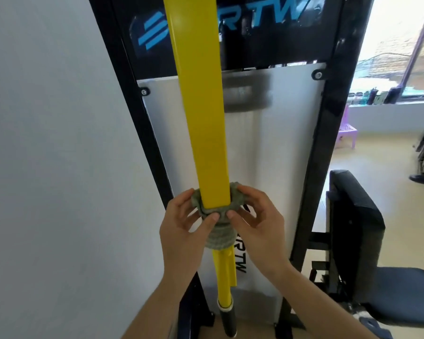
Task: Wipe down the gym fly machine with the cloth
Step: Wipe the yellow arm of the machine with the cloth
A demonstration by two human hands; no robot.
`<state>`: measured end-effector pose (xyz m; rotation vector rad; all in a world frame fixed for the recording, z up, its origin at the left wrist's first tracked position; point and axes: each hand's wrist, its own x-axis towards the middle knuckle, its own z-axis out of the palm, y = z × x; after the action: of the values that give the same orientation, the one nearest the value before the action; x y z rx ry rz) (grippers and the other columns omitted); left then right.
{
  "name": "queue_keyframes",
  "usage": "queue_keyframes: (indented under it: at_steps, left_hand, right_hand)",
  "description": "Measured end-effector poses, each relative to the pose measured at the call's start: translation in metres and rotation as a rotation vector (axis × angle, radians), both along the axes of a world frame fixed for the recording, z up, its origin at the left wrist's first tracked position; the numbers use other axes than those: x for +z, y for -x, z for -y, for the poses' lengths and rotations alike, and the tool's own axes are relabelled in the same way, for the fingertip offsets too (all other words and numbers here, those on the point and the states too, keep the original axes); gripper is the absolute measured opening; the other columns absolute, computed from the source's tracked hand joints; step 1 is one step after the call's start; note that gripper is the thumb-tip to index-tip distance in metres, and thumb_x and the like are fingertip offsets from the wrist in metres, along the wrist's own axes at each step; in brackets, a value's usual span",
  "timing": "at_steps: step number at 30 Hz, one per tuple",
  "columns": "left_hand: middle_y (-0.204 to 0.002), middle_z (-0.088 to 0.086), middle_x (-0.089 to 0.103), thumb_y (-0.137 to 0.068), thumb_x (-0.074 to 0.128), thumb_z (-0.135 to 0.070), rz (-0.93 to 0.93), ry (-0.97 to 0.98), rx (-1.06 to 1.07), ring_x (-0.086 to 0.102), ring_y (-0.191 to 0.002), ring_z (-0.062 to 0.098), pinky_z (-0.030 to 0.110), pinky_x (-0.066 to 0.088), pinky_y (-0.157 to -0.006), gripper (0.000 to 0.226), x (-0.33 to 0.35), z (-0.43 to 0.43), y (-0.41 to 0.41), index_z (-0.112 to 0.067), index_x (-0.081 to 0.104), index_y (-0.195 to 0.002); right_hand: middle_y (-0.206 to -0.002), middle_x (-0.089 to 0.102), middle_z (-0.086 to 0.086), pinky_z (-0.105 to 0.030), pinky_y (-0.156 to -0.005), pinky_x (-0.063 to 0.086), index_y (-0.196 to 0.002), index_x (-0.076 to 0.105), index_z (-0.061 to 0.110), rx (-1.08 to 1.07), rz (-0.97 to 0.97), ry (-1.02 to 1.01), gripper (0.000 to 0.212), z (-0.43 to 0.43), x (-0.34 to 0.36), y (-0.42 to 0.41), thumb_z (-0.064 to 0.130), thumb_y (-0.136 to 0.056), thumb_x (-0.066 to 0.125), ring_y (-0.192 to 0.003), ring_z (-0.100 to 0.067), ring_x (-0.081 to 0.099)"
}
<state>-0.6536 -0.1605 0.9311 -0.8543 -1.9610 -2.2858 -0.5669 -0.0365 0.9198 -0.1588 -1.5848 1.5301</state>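
A long yellow arm of the fly machine runs down the middle of the view to a black grip at its lower end. A grey-green cloth is wrapped around the arm about two thirds of the way down. My left hand pinches the cloth from the left. From the other side my right hand holds it, so both thumbs meet at the front. Behind the arm stands the machine's black frame with a frosted white shield over the weight stack.
A white wall is close on the left. The machine's black padded backrest and seat stand at the right. Farther right lie a beige floor, a purple plastic stool, a window and someone's shoe.
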Motion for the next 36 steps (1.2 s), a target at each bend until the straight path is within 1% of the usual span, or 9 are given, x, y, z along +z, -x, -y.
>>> queue_keyframes:
  at_steps: [5,9,13,17,21,24,28,31,36]
  left_hand:
    - [-0.11,-0.011,0.075,-0.076,0.081,-0.022,-0.014,0.012,-0.006,0.071,-0.105,0.01,0.024,0.058,-0.088,0.042,0.0,-0.001,-0.002,-0.026,0.069,-0.117]
    - [-0.103,-0.017,0.075,-0.083,0.08,-0.012,0.024,0.073,0.015,0.07,-0.1,0.003,0.013,0.055,-0.081,0.037,-0.008,-0.004,-0.005,-0.03,0.07,-0.114]
    - [-0.101,-0.025,0.074,-0.084,0.079,-0.015,0.034,0.125,0.02,0.069,-0.101,-0.002,0.007,0.051,-0.078,0.04,-0.02,-0.001,-0.009,-0.032,0.068,-0.119]
    - [-0.105,-0.021,0.075,-0.086,0.077,-0.014,0.046,0.123,0.022,0.069,-0.103,-0.003,0.008,0.053,-0.083,0.045,-0.022,-0.001,-0.012,-0.024,0.068,-0.128]
    - [-0.109,-0.016,0.075,-0.083,0.079,-0.011,-0.006,0.056,0.045,0.071,-0.104,0.008,0.021,0.057,-0.091,0.046,-0.002,-0.004,-0.007,-0.039,0.068,-0.117]
    - [-0.111,-0.013,0.076,-0.081,0.081,-0.011,-0.057,0.017,0.05,0.072,-0.104,0.011,0.027,0.059,-0.091,0.048,0.016,-0.004,-0.002,-0.037,0.068,-0.119]
    - [-0.115,-0.013,0.075,-0.083,0.08,-0.012,-0.147,-0.025,0.057,0.072,-0.105,0.01,0.025,0.059,-0.089,0.05,0.039,-0.008,0.003,-0.028,0.067,-0.128]
    - [-0.116,-0.014,0.074,-0.082,0.08,-0.015,-0.176,-0.092,0.047,0.072,-0.105,0.008,0.02,0.058,-0.086,0.049,0.057,-0.011,0.005,-0.03,0.067,-0.126]
    - [-0.119,-0.007,0.074,-0.078,0.081,-0.024,-0.193,-0.199,0.013,0.072,-0.108,0.014,0.025,0.059,-0.086,0.052,0.083,-0.014,0.008,-0.02,0.066,-0.127]
  right_hand:
    - [-0.119,0.069,0.011,-0.024,-0.096,0.054,-0.123,0.066,0.022,0.02,0.018,0.046,0.041,0.007,-0.011,0.002,0.002,-0.088,0.072,-0.118,-0.012,0.064]
    - [-0.123,0.067,0.008,-0.028,-0.096,0.056,-0.125,0.065,0.025,-0.028,0.091,0.06,0.04,0.013,-0.026,0.0,0.009,-0.09,0.074,-0.117,-0.013,0.064]
    - [-0.123,0.067,0.01,-0.025,-0.096,0.055,-0.126,0.064,0.028,-0.028,0.113,0.089,0.04,0.018,-0.035,-0.003,0.014,-0.09,0.074,-0.118,-0.012,0.063]
    - [-0.118,0.071,0.012,-0.026,-0.097,0.055,-0.125,0.066,0.029,0.015,0.116,0.172,0.037,0.021,-0.034,-0.006,0.019,-0.09,0.072,-0.113,-0.007,0.066]
    - [-0.118,0.072,0.013,-0.016,-0.091,0.053,-0.125,0.068,0.026,0.035,0.029,0.157,0.04,0.018,-0.011,-0.004,0.007,-0.09,0.072,-0.113,-0.004,0.066]
    - [-0.122,0.07,0.009,-0.02,-0.094,0.054,-0.125,0.067,0.028,0.008,-0.005,0.053,0.046,0.01,0.015,0.002,0.0,-0.089,0.071,-0.115,-0.007,0.065]
    - [-0.124,0.07,0.005,-0.025,-0.094,0.055,-0.127,0.066,0.023,0.022,-0.077,0.021,0.047,0.004,0.042,0.007,-0.001,-0.087,0.073,-0.116,-0.013,0.066]
    - [-0.123,0.07,0.009,-0.027,-0.094,0.056,-0.125,0.066,0.021,0.016,-0.13,-0.002,0.045,0.002,0.057,0.011,-0.001,-0.086,0.074,-0.116,-0.015,0.066]
    - [-0.118,0.071,0.008,-0.033,-0.096,0.057,-0.12,0.067,0.016,-0.001,-0.185,-0.039,0.039,-0.002,0.084,0.018,0.001,-0.085,0.075,-0.115,-0.017,0.066]
